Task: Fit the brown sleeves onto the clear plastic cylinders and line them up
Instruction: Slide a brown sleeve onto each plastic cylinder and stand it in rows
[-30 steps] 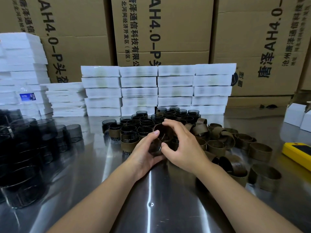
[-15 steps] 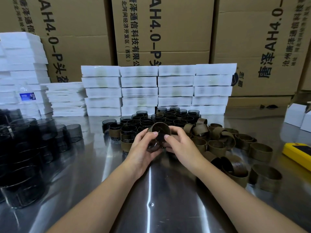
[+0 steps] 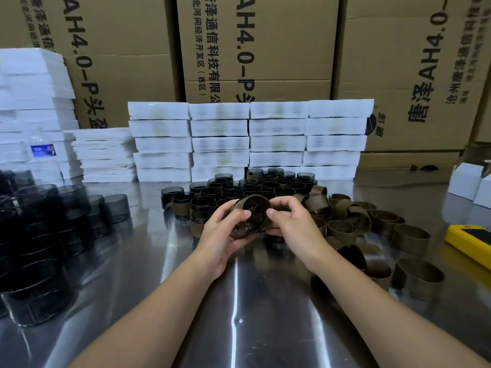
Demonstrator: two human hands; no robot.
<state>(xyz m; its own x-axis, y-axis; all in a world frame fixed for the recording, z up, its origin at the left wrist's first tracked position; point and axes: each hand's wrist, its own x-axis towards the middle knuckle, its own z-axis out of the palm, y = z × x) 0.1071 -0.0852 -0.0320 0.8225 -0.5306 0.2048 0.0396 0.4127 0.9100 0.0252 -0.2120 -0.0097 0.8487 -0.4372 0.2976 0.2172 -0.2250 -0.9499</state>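
Observation:
Both hands hold one clear smoky cylinder (image 3: 252, 216) with a brown sleeve around it, tilted so its open end faces me, just above the steel table. My left hand (image 3: 221, 235) grips its left side, thumb on the rim. My right hand (image 3: 293, 227) pinches its right side. Behind them stand rows of sleeved cylinders (image 3: 239, 189). Loose brown sleeves (image 3: 372, 229) lie in a heap to the right. Bare clear cylinders (image 3: 37, 235) are stacked at the left.
White foam trays (image 3: 249, 140) are stacked at the back, with more at the far left, in front of cardboard cartons (image 3: 260, 49). A water bottle (image 3: 43, 152) stands left. A yellow device (image 3: 470, 241) and white boxes (image 3: 467, 181) sit at the right edge.
The hands lifted the cylinder and sleeve off the table and tilted its open end toward me; the sleeve now sits around the cylinder, with both thumbs on the rim.

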